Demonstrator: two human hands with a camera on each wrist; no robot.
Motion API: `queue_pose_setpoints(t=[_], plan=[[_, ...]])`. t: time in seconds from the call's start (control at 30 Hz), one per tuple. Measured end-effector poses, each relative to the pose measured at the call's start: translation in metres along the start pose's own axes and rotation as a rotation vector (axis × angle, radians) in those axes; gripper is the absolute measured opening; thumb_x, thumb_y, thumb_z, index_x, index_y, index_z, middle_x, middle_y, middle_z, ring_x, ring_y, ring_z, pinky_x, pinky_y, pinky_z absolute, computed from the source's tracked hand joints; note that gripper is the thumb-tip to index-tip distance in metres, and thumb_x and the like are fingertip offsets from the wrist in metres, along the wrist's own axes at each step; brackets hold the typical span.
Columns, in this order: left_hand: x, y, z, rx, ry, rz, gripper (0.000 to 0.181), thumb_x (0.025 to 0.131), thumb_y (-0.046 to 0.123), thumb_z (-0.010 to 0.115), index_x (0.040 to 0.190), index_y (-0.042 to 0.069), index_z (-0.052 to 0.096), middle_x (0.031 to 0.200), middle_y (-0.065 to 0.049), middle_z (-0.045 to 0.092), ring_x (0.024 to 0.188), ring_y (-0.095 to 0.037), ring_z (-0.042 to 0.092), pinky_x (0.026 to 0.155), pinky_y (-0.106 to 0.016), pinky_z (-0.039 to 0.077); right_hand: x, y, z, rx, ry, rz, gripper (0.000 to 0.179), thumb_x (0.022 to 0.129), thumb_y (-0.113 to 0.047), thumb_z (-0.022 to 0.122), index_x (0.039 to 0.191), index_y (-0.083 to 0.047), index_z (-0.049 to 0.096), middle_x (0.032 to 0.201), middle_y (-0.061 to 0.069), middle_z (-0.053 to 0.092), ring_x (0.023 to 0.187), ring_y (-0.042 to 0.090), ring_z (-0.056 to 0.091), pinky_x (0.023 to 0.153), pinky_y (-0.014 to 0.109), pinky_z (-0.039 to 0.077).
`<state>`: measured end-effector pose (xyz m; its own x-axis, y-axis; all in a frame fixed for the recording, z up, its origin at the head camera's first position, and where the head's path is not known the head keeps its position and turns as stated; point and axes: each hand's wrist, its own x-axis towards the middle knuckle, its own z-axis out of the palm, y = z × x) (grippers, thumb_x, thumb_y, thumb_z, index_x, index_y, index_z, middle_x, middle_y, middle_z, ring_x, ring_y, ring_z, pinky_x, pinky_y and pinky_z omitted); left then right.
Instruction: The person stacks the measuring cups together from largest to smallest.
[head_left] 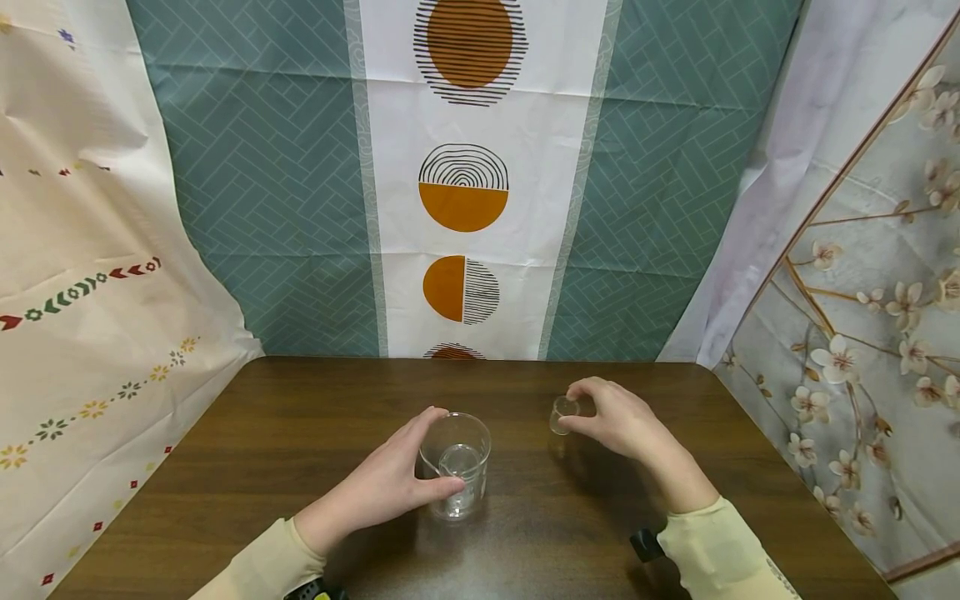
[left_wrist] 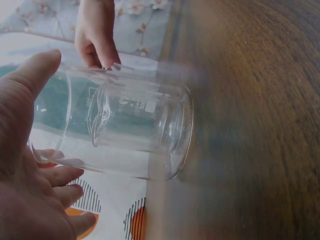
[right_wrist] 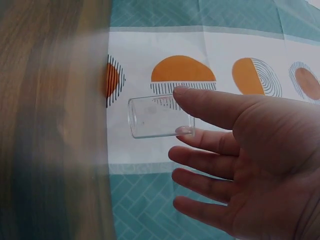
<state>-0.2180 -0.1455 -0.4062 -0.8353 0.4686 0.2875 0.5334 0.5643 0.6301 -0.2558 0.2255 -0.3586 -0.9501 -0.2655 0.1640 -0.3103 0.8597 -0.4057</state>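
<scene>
A large clear glass beaker (head_left: 483,467) stands upright near the middle of the table, with a smaller glass beaker (left_wrist: 130,117) inside it that bears white markings. My left hand (head_left: 393,475) grips the large beaker near its rim, thumb at the front and fingers round the far side. Farther right, my right hand (head_left: 618,417) pinches a small, plain glass beaker (right_wrist: 157,117) by its rim between thumb and index finger. The other fingers of that hand are extended below the index finger in the right wrist view. The small beaker is upright, close over the table.
The brown wooden table (head_left: 300,417) reaches back to a green and white patterned cloth (head_left: 285,208). A cream embroidered cloth (head_left: 90,250) hangs on the left, and a floral cloth (head_left: 885,333) on the right.
</scene>
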Motion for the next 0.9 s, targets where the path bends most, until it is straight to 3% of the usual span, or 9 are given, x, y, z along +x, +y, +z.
queue_pose_setpoints(t=[0.9], plan=[[0.001, 0.000, 0.000, -0.014, -0.014, -0.016, 0.093, 0.089, 0.061, 0.089, 0.160, 0.019, 0.047, 0.156, 0.004, 0.054, 0.143, -0.018, 0.054, 0.117, -0.053, 0.048, -0.005, -0.018, 0.000, 0.028, 0.027, -0.085, 0.040, 0.096, -0.040, 0.087, 0.124, -0.014, 0.076, 0.134, 0.004, 0.073, 0.130, 0.033, 0.066, 0.106, 0.058, 0.053]])
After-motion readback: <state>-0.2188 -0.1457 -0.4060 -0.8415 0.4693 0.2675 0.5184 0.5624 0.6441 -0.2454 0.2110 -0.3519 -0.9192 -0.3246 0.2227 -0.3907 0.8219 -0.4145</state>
